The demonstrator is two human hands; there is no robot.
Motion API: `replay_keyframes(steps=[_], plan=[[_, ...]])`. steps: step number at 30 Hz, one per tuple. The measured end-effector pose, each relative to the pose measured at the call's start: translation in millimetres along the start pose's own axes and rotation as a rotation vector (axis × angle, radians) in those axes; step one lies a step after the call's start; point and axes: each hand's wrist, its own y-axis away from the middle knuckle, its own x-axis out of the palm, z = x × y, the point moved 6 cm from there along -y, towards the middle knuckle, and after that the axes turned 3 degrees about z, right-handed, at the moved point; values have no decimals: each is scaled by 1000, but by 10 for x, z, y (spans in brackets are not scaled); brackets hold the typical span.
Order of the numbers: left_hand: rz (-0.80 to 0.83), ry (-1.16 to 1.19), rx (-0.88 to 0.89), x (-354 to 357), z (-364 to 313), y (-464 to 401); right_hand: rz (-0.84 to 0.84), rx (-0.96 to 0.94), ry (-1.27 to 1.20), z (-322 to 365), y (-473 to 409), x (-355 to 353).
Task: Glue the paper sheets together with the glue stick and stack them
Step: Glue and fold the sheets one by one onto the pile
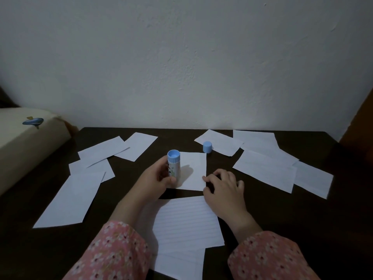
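- While both forearms in pink floral sleeves are stretched forward over the dark table, the left hand is curled around the glue stick, which is held upright with its uncapped blue end up.
- The right hand is laid palm down, its bent fingertips pressed on the right edge of a small paper sheet; nothing is gripped by it.
- The glue stick is stood on that sheet's left part, between the two hands.
- Beyond the right hand, the blue cap is set upright on the table.
- Nearer than both hands, a lined sheet is spread flat.
- Further sheets are scattered left and right of the hands.
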Motion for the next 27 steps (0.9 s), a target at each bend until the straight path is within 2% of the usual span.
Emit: replay_keyframes(steps=[4, 6, 10, 12, 14, 16, 19, 24, 27], plan=[[-32, -6, -15, -22, 28, 10, -4, 2, 2, 14, 2, -16], [-117, 54, -40, -60, 57, 29, -2, -2, 9, 25, -3, -25], [-416, 449, -78, -229, 151, 52, 10, -13, 1, 27, -25, -27], [-446, 588, -99, -229, 163, 11, 33, -21, -7, 28, -42, -30], [-394, 679, -114, -165, 103, -42, 59, -27, -25, 42, -71, -32], [-347, 622, -117, -119, -23, -102, 40, -34, -67, 56, -123, -64], [-314, 400, -52, -143, -310, -238, -39, -44, -130, 28, -218, -138], [-186, 15, 68, -62, -758, -578, 101, -78, -63, -12, -274, -30], [-128, -60, 58, 83, -774, -791, 102, -86, -59, -6, -250, -10]])
